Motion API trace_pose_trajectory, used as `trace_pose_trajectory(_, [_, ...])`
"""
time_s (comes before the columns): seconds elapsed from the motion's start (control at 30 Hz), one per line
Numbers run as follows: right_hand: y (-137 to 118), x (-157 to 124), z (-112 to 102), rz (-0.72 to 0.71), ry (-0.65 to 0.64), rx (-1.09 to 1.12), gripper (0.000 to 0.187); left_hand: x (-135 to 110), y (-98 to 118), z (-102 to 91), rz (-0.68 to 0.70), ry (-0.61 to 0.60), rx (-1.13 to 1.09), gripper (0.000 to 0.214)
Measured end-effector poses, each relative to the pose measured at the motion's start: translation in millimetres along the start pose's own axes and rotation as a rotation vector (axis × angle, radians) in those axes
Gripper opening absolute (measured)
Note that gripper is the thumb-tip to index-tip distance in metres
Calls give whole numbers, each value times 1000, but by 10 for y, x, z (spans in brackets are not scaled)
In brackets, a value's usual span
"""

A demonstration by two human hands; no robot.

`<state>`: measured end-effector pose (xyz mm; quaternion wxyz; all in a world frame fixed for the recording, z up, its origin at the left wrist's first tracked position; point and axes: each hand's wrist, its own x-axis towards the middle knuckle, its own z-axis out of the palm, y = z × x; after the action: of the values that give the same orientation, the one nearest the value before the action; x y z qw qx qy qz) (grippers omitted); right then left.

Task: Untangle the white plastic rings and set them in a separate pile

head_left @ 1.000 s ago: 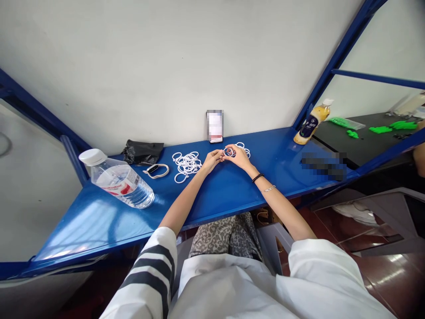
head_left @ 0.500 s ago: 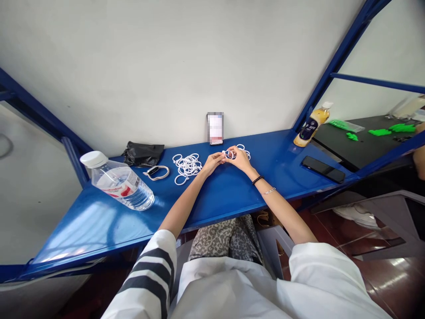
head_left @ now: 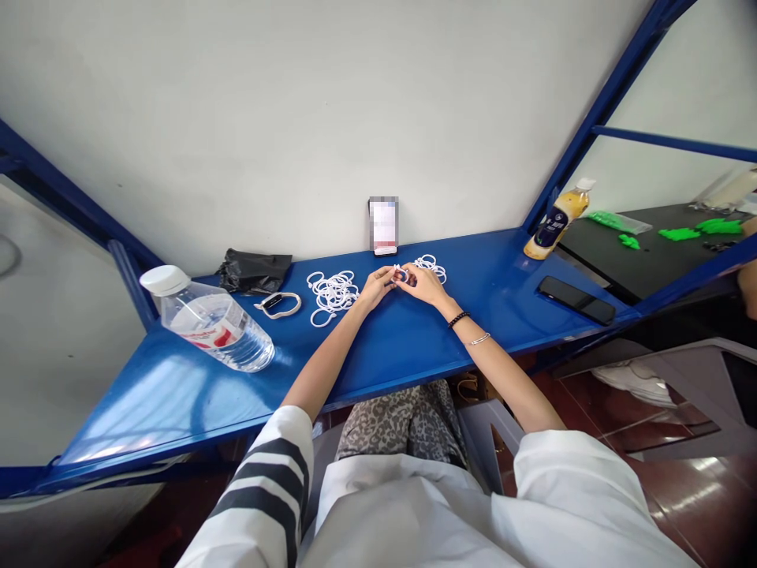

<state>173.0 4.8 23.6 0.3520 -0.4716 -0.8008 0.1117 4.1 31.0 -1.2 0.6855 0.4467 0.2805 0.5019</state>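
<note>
Between my fingertips is a white plastic ring [head_left: 402, 275], held just above the blue tabletop [head_left: 408, 339]. My left hand [head_left: 377, 289] is closed on its left side, thumb and fingers pinched. On the other side my right hand [head_left: 425, 285] pinches the same ring, its fingers curled. To the left of my hands lies a loose heap of white rings [head_left: 334, 292], each with a small knob. A smaller group of white rings [head_left: 434, 265] lies just beyond my right hand. My fingers partly hide the held ring.
A phone [head_left: 384, 226] leans upright on the wall behind my hands. At left stand a water bottle [head_left: 218, 327], a fitness band [head_left: 281, 305] and a crumpled black bag [head_left: 254, 272]. To the right are a juice bottle [head_left: 556, 223] and a flat phone [head_left: 576, 300].
My right hand has turned slightly and its fingers have drawn in closer around the ring. Both hands stay at the same place over the table.
</note>
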Motion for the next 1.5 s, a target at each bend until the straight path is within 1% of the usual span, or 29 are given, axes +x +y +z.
trace_pose_trajectory(0.07, [2,6,17,4,4,96,27,-9,8,4,-1,0,0,33])
trace_pose_trajectory(0.17, [51,30,36,19,47,307,34,-22,24,15,3,-11,11,32])
trace_pose_trajectory(0.23, [97,47,39,48,46,448,36,-29,36,24,0,-20,20,32])
trace_pose_trajectory(0.43, [135,53,5,237,-143,850,39,-39,56,29,-25,-26,8,31])
trace_pose_trajectory(0.5, [119,44,-6,263,-174,944,38,-37,53,24,-17,-41,21,31])
trace_pose_trajectory(0.6, [98,35,-15,289,-182,1035,38,-32,42,19,-11,-79,48,34])
trace_pose_trajectory(0.77, [114,34,-10,317,-179,1062,42,-36,28,15,1,-139,91,40])
trace_pose_trajectory(0.9, [164,38,0,292,-210,1059,39,-54,40,22,19,-227,148,42])
trace_pose_trajectory(0.97, [181,35,-4,282,-228,1050,38,-64,52,32,27,-253,165,42])
trace_pose_trajectory(1.27, [138,27,-86,259,-267,956,41,-74,78,36,8,-270,194,38])
trace_pose_trajectory(1.5, [183,37,-82,230,-293,930,40,-57,52,11,20,-265,209,37])
